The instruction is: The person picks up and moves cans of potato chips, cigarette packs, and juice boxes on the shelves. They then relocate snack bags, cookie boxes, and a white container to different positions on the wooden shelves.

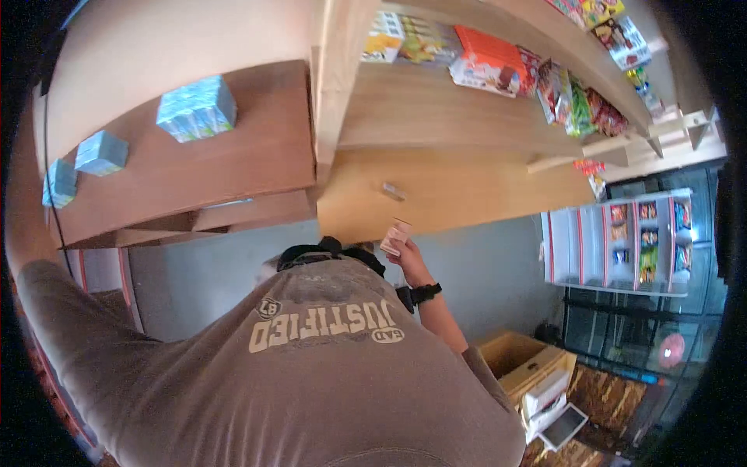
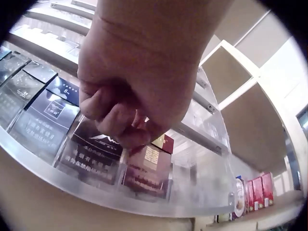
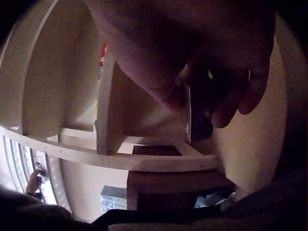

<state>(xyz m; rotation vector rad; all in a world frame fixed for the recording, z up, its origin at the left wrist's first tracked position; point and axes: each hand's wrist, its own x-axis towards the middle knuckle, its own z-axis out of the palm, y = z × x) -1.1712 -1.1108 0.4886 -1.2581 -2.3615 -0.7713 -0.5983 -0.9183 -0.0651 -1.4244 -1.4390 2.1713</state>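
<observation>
In the left wrist view my left hand (image 2: 139,77) is bent over a clear plastic rack (image 2: 101,195), fingers curled at the upper edge of a maroon cigarette pack (image 2: 148,168) with a gold emblem. Beside it stand a dark brown pack (image 2: 91,156) and a grey-blue pack (image 2: 45,122). My right hand (image 1: 412,263) pinches a small pale pink pack (image 1: 397,236) in front of my body. That same pack (image 3: 196,120) shows dark and edge-on in the right wrist view. A small box (image 1: 393,191) lies on the wooden shelf ahead of the right hand.
Blue shrink-wrapped bundles (image 1: 196,109) stand on a brown shelf (image 1: 272,132) at left. Snack bags (image 1: 580,109) and an orange packet (image 1: 490,58) line the upper wooden shelf. A white display rack (image 1: 572,249) and a cardboard box (image 1: 513,358) are at right.
</observation>
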